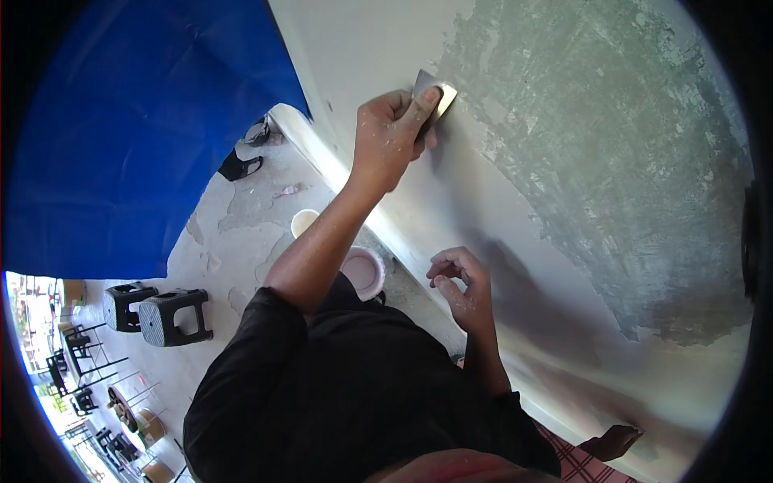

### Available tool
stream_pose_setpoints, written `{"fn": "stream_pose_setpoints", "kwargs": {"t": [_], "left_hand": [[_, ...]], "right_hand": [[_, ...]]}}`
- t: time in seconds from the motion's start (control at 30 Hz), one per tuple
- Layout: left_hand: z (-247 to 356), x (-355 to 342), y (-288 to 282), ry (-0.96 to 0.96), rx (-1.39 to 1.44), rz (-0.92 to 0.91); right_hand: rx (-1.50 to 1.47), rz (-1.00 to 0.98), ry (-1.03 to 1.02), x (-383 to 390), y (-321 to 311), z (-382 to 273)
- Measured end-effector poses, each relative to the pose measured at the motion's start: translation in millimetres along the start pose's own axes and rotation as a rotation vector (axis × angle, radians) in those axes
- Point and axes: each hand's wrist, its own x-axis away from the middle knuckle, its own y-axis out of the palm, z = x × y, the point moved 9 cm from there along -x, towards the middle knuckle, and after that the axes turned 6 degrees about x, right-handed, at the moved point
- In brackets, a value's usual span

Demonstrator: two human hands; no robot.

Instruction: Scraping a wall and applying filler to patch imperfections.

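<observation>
My left hand (389,133) is raised against the wall (378,40), closed around a scraper (439,90) with a flat, shiny metal blade. The thumb presses on the blade, which lies at the edge of a large rough grey-green patch (596,161) on the otherwise pale, smooth wall. White specks dot the hand and forearm. Lower down, my right hand (465,290) hovers near the wall with its fingers loosely curled, a gap between thumb and fingers and nothing visible in it. Its shadow falls on the wall.
A pale bucket (303,222) and a pinkish round tub (362,272) stand on the floor by the wall's foot. Blue sheeting (129,137) hangs at the left. Black stools (173,316) stand below it, with more furniture at the far left.
</observation>
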Motion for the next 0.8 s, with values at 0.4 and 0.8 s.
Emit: {"fn": "stream_pose_setpoints", "kwargs": {"t": [0.4, 0.8], "left_hand": [[-6.4, 14.8, 6.9, -0.009, 0.053, -0.086], [29.3, -5.7, 11.4, -0.001, -0.228, -0.501]], "right_hand": [[0.045, 0.246, -0.035, -67.9, 19.7, -34.2], [-0.443, 0.437, 0.097, -120.0, 42.4, -63.7]]}}
